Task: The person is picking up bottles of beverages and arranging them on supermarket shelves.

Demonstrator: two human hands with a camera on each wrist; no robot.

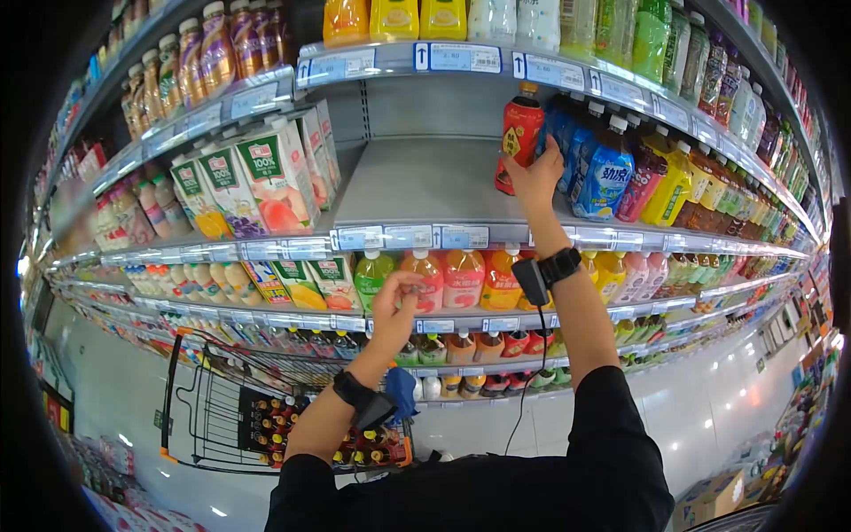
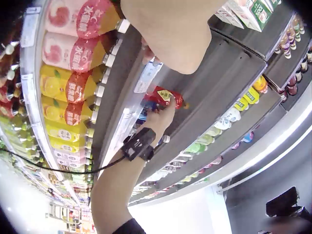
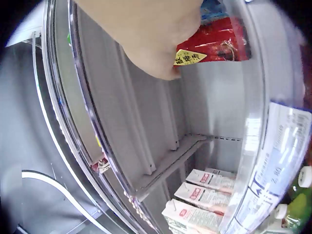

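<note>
A red drink bottle (image 1: 523,127) with a yellow diamond label stands upright on the middle shelf, left of the blue bottles (image 1: 605,173). My right hand (image 1: 537,177) grips it from the front right, thumb on the near side and fingers around the right. In the right wrist view the hand (image 3: 151,34) covers part of the red bottle (image 3: 219,43), which shows beyond it. My left hand (image 1: 394,306) hangs below that shelf's edge with loosely bent fingers, holding nothing, in front of pink peach-drink bottles (image 1: 427,277).
Juice cartons (image 1: 266,177) stand left of the bare shelf surface (image 1: 417,182). Price tags line the shelf edge (image 1: 461,238). A shopping cart (image 1: 204,399) with dark bottles is at the lower left. A cable (image 1: 542,346) hangs from my right wrist.
</note>
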